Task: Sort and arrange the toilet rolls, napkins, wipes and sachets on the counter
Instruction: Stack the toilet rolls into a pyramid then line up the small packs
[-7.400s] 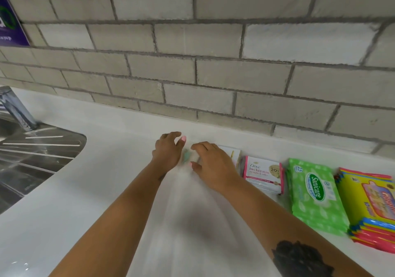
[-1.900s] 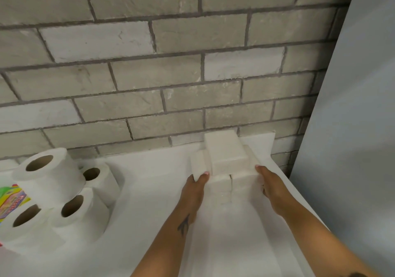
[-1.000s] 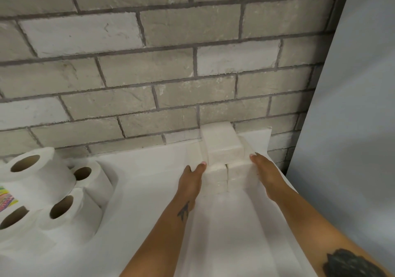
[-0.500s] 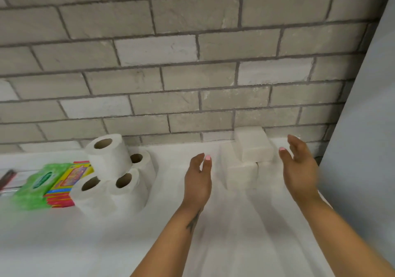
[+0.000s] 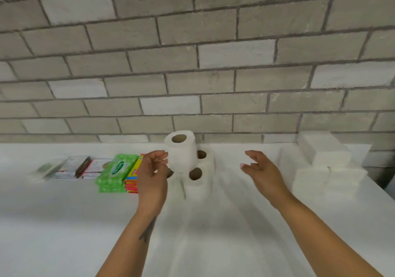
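Several white toilet rolls are piled against the brick wall, one lying on top of the others. My left hand hovers just left of the pile, fingers loosely bent and holding nothing. My right hand floats to the pile's right, also relaxed and bare. A stack of white napkins sits at the far right. Left of the rolls lie a green wipes pack, a yellow and red pack and flat sachets.
The white counter stretches across the view, backed by a grey brick wall. The counter's right end drops off beyond the napkins.
Both hands have left the napkin stack and shifted left toward the toilet rolls. The view has panned left, so the napkins now sit at the far right.
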Demonstrator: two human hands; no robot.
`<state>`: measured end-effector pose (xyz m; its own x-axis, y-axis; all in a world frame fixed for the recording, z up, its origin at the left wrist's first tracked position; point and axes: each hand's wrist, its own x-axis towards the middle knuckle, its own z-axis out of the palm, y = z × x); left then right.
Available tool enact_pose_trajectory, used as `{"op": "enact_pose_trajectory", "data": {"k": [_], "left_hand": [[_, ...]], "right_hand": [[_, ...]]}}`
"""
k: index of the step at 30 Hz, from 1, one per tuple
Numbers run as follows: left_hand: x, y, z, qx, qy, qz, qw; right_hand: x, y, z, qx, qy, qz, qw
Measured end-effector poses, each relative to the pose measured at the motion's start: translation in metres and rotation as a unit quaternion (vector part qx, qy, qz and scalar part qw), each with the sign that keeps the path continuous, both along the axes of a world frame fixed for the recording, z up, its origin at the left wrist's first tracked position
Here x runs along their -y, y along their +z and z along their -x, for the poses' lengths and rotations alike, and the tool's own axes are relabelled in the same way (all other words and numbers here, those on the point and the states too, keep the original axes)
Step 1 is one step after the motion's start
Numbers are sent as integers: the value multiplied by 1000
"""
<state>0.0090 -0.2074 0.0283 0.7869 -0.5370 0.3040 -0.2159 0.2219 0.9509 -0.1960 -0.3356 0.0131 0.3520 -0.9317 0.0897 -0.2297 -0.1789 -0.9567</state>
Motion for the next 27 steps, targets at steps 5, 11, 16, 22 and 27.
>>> {"op": "enact_pose_trajectory", "data": {"k": [5,11,16,22,27], "left_hand": [[7,-7,-90,135,-79,-220,963],[55,-21,-146,250,-259,-393,846],[87,-34,-159,315,-296,-411,803],[99,-45,-158,334,-300,-415,792],[96,-49,-154,330,-281,-397,809]], "right_hand": [[-3,-4,-66,-110,51,-32,992],[7,-13,-120,-197,81,-78,974],[20,-24,-144,-244,67,-89,963],[27,-34,-160,-267,66,-44,961],[30,-38,-161,-304,41,-31,951]]}}
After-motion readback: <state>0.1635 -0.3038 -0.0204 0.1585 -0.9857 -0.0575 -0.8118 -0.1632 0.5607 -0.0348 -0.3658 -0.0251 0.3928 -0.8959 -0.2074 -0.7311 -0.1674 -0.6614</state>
